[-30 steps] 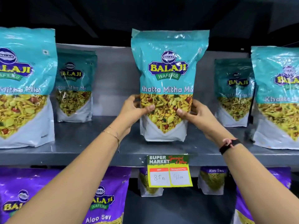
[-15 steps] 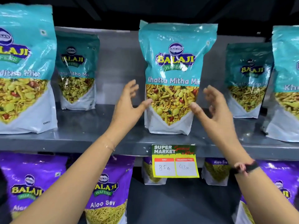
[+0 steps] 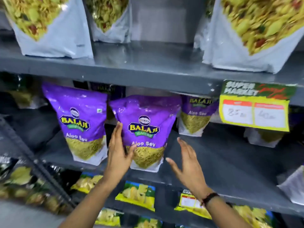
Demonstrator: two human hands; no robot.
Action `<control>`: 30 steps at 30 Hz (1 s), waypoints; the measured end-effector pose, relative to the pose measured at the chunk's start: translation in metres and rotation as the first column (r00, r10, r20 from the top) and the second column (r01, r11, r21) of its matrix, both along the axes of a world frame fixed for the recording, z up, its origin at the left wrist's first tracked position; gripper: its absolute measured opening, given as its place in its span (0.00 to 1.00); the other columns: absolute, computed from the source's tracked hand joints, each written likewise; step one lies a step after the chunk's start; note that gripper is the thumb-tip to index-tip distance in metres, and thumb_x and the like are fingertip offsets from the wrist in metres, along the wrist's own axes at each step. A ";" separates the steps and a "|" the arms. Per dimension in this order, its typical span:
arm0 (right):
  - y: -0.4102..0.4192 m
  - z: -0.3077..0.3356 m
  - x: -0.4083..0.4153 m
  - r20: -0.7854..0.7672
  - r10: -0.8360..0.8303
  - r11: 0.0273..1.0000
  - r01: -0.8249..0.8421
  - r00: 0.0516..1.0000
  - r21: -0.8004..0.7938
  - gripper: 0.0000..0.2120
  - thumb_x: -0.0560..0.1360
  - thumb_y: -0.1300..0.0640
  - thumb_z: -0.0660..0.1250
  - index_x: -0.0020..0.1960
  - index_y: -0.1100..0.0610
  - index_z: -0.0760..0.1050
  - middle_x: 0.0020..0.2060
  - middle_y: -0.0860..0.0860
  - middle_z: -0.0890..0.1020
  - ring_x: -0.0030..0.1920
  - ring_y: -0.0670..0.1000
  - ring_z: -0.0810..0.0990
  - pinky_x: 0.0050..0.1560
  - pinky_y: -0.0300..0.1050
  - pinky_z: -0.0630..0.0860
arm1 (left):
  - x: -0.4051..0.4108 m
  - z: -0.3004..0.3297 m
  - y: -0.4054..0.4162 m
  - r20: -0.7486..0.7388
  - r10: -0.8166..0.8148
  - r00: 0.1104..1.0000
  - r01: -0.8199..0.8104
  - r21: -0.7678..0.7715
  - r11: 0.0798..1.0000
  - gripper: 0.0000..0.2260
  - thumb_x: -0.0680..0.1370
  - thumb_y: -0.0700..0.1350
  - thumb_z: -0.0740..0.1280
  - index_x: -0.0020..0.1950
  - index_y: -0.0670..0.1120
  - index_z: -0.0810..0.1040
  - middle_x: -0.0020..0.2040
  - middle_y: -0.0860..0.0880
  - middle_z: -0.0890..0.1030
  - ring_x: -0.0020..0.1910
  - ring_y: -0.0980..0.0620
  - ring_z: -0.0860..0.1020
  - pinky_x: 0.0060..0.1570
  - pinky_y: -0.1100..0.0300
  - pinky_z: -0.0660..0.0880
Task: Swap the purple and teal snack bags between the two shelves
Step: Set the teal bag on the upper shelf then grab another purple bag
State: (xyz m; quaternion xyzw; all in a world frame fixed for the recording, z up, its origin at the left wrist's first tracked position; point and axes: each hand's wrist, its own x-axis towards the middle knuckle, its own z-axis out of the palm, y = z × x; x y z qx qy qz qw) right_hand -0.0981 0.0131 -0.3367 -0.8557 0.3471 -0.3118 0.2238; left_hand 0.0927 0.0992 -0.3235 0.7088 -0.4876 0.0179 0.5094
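Two grey metal shelves fill most of the view: the upper shelf (image 3: 148, 74) runs across at twelve o'clock, and the lower shelf (image 3: 230, 158) lies across the middle. On the upper shelf stand mixed-snack bags whose tops are cut off by the frame, so only their white bases and printed yellow mix show: one at eleven o'clock (image 3: 49, 30), a smaller one set further back beside it (image 3: 111, 22), and one at one o'clock (image 3: 250, 38). A green-and-yellow price tag (image 3: 255, 106) hangs from the upper shelf's front edge at two o'clock; its handwritten figures are blurred.

On the lower shelf, the purple Aloo Sev bag (image 3: 144, 129) stands upright at the centre, leaning slightly back. A second purple Aloo Sev bag (image 3: 80, 122) stands just beside it at nine o'clock, and a third (image 3: 195, 114), smaller in view, sits further back at two o'clock. Below, at six o'clock, yellow snack packets (image 3: 136, 195) lie on a still lower level.

The left hand (image 3: 118, 152) lies flat against the central purple bag's left edge, fingers extended together and thumb across the lower front of the bag. The right hand (image 3: 187, 165) is spread wide with fingers apart, near the bag's right side but not touching it; a dark wristband (image 3: 210, 197) circles that wrist.
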 end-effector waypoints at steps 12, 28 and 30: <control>-0.029 -0.041 0.049 -0.004 0.097 0.916 -0.088 0.995 0.392 0.29 0.68 0.56 0.70 0.65 0.58 0.62 0.60 0.58 0.77 0.59 0.58 0.76 0.42 0.41 0.65 | 0.052 -0.059 -0.023 -0.404 -0.161 0.901 0.325 0.379 0.866 0.27 0.67 0.31 0.69 0.63 0.42 0.65 0.58 0.43 0.75 0.59 0.43 0.74 0.64 0.44 0.69; -0.054 -0.030 -0.090 -0.090 -0.065 0.903 0.097 0.994 0.418 0.25 0.69 0.58 0.69 0.64 0.58 0.65 0.57 0.53 0.79 0.60 0.55 0.75 0.49 0.36 0.66 | -0.083 -0.046 -0.069 -0.389 -0.217 0.895 0.358 0.337 0.871 0.22 0.61 0.36 0.75 0.52 0.39 0.72 0.51 0.37 0.81 0.51 0.40 0.78 0.55 0.46 0.76; -0.057 -0.029 -0.102 -0.087 -0.072 0.906 0.101 0.994 0.411 0.25 0.69 0.57 0.69 0.63 0.58 0.65 0.57 0.53 0.78 0.60 0.56 0.75 0.47 0.36 0.65 | -0.095 -0.044 -0.073 -0.370 -0.222 0.902 0.353 0.338 0.872 0.23 0.61 0.36 0.75 0.53 0.39 0.72 0.51 0.37 0.81 0.51 0.39 0.78 0.54 0.46 0.76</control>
